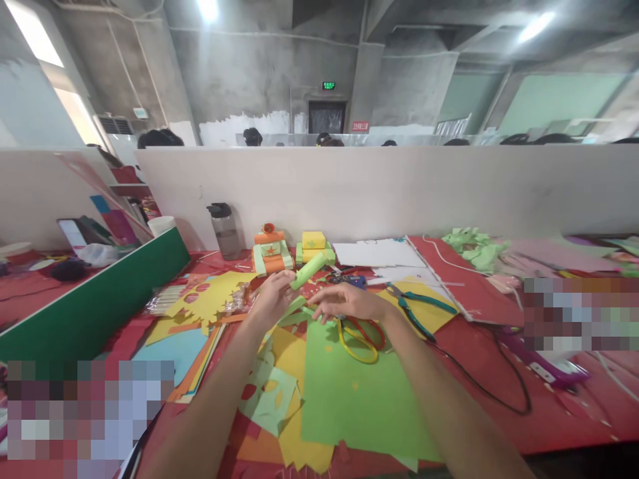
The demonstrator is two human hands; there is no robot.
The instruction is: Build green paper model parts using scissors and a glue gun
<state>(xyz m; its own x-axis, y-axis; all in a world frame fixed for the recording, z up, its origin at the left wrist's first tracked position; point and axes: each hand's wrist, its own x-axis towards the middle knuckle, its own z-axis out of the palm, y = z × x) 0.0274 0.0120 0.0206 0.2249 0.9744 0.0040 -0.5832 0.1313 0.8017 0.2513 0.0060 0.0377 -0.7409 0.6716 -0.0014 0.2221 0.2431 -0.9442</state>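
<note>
My left hand [272, 295] is closed on a light green paper roll [313, 267], which tilts up to the right. My right hand [344, 301] hangs just to the right, palm down, its fingers loosely bent and apart with nothing visible in them. Under it lie scissors with yellow and red handles [360, 344], partly hidden by the hand. They rest on a large green sheet [357, 406]. Narrow green strips [294, 307] lie between the two hands. Behind the roll stand two small paper models, one orange and pale green [272, 257], the other yellow and green [314, 246].
Teal-handled pliers [422, 309] lie to the right, near a purple glue gun [546, 362] and its black cord. Cut paper [200, 299] spreads to the left. A dark water bottle [224, 233] stands by the white partition [349, 189]; a green divider [100, 299] borders the left side.
</note>
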